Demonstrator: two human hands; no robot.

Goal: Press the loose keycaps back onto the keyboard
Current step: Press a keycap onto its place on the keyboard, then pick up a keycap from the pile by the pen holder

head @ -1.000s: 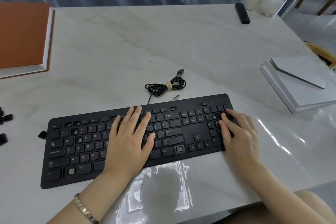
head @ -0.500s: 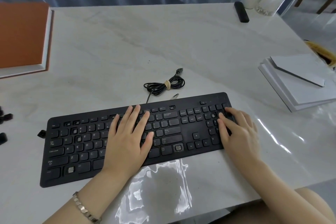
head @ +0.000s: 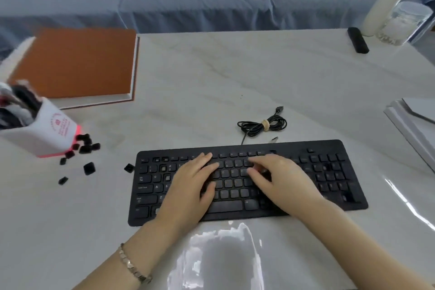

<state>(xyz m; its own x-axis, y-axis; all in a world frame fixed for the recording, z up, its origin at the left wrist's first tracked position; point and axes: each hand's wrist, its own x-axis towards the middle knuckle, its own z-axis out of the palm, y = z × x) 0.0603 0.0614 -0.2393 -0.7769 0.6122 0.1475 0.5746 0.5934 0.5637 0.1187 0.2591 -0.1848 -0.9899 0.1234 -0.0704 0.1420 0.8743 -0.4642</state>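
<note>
**Keycap refit: pressing stage, middle rows**

Black keyboard (head: 329, 172) flat on the pale worktop (head: 211, 89), near its front edge. Left hand (head: 190, 186) and right hand (head: 282, 179) laid side by side over the middle rows, fingers straight and spread, pressing keys, holding nothing. Bare seats (head: 163, 168) in the left rows. Loose keycaps (head: 86, 148) scattered left of the keyboard by a white cup (head: 44, 134); nearest cap (head: 129, 168) just beside the board's left edge. Step, as judged: seating caps already placed. Next: pinch one cap, match to a bare seat, press square.
</note>
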